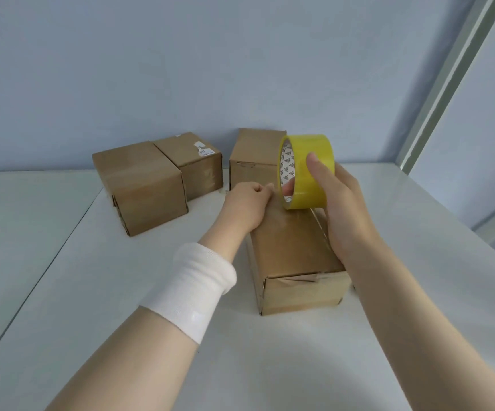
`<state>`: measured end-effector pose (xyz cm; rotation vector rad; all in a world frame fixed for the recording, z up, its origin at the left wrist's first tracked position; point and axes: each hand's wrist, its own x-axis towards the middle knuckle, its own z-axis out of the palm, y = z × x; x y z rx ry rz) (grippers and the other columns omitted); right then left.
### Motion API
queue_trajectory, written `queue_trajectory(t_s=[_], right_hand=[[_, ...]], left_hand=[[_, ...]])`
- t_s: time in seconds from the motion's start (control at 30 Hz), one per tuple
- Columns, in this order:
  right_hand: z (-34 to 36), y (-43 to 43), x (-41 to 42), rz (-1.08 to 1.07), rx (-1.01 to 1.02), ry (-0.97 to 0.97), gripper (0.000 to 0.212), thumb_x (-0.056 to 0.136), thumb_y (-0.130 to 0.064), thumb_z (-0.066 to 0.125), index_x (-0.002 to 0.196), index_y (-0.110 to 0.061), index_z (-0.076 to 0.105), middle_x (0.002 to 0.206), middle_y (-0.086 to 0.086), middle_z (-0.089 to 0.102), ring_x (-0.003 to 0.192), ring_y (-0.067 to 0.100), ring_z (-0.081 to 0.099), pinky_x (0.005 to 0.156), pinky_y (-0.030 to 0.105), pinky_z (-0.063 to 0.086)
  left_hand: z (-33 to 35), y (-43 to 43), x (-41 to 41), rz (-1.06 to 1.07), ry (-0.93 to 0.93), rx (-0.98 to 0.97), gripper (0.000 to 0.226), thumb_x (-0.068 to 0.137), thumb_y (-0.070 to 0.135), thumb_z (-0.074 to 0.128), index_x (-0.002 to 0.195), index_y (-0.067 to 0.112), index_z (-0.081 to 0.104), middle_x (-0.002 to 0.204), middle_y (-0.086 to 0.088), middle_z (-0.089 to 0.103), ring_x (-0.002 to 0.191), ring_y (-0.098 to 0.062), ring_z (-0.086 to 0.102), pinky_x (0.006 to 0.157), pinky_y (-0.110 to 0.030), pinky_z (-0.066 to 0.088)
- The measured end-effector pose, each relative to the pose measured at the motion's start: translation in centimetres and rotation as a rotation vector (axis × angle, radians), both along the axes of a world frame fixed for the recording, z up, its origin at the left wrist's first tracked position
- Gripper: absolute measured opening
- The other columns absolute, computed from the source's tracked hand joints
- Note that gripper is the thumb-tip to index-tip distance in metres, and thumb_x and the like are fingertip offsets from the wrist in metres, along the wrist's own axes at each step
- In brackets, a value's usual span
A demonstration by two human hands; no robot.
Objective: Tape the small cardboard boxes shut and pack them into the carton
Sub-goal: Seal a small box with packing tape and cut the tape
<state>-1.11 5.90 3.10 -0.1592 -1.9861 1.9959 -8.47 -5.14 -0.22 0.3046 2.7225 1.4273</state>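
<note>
Yellow tape roll [307,170], gripped through its core by the right hand [341,209], hovered over the nearest small cardboard box [293,253] on the table [121,292]. The left hand [247,206] lay curled on the box's far end, its hold unclear. Taping looked begun; next, the tape needed drawing nearward along the top.

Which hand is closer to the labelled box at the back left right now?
Left. The left hand rests on the near box, just right of the labelled box; the right hand grips the tape roll farther right.
</note>
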Motion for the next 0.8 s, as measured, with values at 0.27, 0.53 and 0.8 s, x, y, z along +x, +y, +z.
queue_trajectory(t_s=[0.27, 0.53, 0.8], right_hand=[[1.0, -0.2, 0.9, -0.043, 0.203, 0.036, 0.027, 0.091, -0.037, 0.056, 0.095, -0.01, 0.059, 0.064, -0.002, 0.069, 0.064, 0.009, 0.068, 0.078, 0.04, 0.056], [2.6, 0.2, 9.1, -0.111, 0.155, 0.007, 0.028, 0.088, -0.038, 0.055, 0.077, -0.013, 0.06, 0.049, -0.007, 0.064, 0.039, 0.002, 0.055, 0.04, 0.011, 0.042], [3.1, 0.5, 12.5, -0.09, 0.189, -0.131, 0.041, 0.091, -0.042, 0.048, 0.065, -0.012, 0.062, 0.051, -0.004, 0.067, 0.041, 0.006, 0.058, 0.038, 0.017, 0.041]], left_hand=[[0.0, 0.1, 0.1, 0.013, 0.005, 0.001, 0.041, 0.097, 0.032, 0.046, 0.059, 0.017, 0.043, 0.062, 0.001, 0.046, 0.063, -0.017, 0.043, 0.05, -0.025, 0.028], [0.8, 0.2, 0.6, 0.015, -0.035, -0.029, 0.038, 0.1, 0.031, 0.039, 0.086, 0.003, 0.062, 0.091, -0.015, 0.062, 0.1, -0.034, 0.055, 0.07, -0.027, 0.034], [0.7, 0.4, 0.5, 0.041, -0.027, -0.083, 0.045, 0.1, 0.03, 0.039, 0.058, 0.013, 0.037, 0.062, -0.003, 0.04, 0.061, -0.017, 0.039, 0.054, -0.027, 0.027]])
